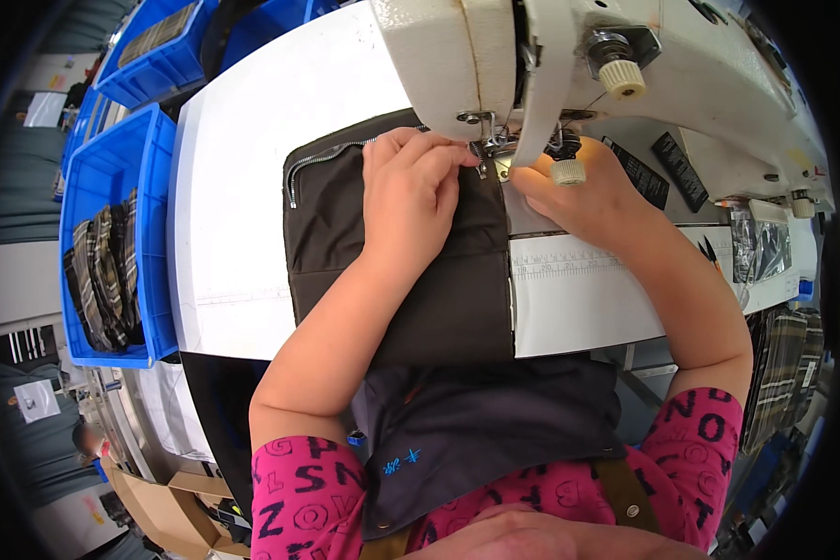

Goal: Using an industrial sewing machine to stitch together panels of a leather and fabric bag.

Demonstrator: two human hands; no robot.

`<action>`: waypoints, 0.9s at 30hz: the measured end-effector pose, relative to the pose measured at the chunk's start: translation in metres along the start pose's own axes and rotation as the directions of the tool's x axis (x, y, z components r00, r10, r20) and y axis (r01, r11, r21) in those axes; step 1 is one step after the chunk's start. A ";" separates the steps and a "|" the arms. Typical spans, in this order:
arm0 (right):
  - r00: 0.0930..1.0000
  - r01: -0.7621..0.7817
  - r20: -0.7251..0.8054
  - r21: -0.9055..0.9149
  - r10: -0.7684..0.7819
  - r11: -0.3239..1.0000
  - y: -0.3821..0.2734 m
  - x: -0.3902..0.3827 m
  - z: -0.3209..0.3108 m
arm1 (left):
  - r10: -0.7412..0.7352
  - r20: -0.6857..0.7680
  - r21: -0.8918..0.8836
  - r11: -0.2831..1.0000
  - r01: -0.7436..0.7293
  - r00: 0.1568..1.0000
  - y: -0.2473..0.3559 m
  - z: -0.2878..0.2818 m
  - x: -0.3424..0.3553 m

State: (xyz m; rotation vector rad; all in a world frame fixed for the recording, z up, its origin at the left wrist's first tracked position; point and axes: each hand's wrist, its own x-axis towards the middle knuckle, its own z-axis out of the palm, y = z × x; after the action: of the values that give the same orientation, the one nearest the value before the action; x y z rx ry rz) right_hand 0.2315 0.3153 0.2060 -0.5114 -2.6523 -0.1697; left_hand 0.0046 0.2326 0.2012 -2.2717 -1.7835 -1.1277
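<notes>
A dark brown fabric piece (392,308) with a metal zipper (322,159) along its far edge lies on the white sewing table (243,187). My left hand (409,191) presses flat on the fabric, fingertips pinching its edge right at the presser foot (481,154). My right hand (579,201) rests on the table just right of the needle, fingers curled at the fabric's edge, partly hidden behind the cream sewing machine head (495,56). The fabric's near end hangs off the table toward my lap.
A blue bin (112,177) with plaid fabric pieces stands left of the table, another blue bin (159,51) beyond it. A ruler strip (569,264) is fixed on the table right of the fabric. Black labels (658,173) lie under the machine arm. Plaid pieces (784,373) hang at right.
</notes>
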 end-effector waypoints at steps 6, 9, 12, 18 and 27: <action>1.000 0.005 -0.027 0.026 -0.004 1.000 0.000 0.000 0.001 | 0.253 0.143 0.201 0.939 -0.278 0.957 0.026 -0.021 -0.010; 1.000 0.016 -0.014 0.048 -0.015 0.999 0.002 -0.004 0.003 | 0.239 0.250 0.181 0.940 -0.288 0.938 0.034 -0.022 -0.019; 0.988 -0.028 0.145 -0.117 0.045 0.993 -0.001 -0.004 -0.007 | 0.117 0.321 0.184 0.966 -0.183 0.940 0.035 -0.021 -0.020; 0.937 -0.166 0.291 -0.114 0.193 0.980 -0.017 -0.005 -0.017 | 0.213 0.233 0.251 0.930 -0.270 0.949 0.031 -0.016 -0.020; 0.989 -0.058 0.140 0.055 0.050 0.997 -0.021 -0.012 -0.003 | 0.137 0.164 0.215 0.961 -0.171 0.977 0.037 -0.008 -0.030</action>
State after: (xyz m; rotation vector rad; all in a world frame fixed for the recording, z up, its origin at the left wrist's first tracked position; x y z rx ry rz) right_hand 0.2351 0.2916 0.2030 -0.5952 -2.7654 -0.0409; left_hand 0.0303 0.1921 0.2046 -2.3566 -1.6473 -0.7059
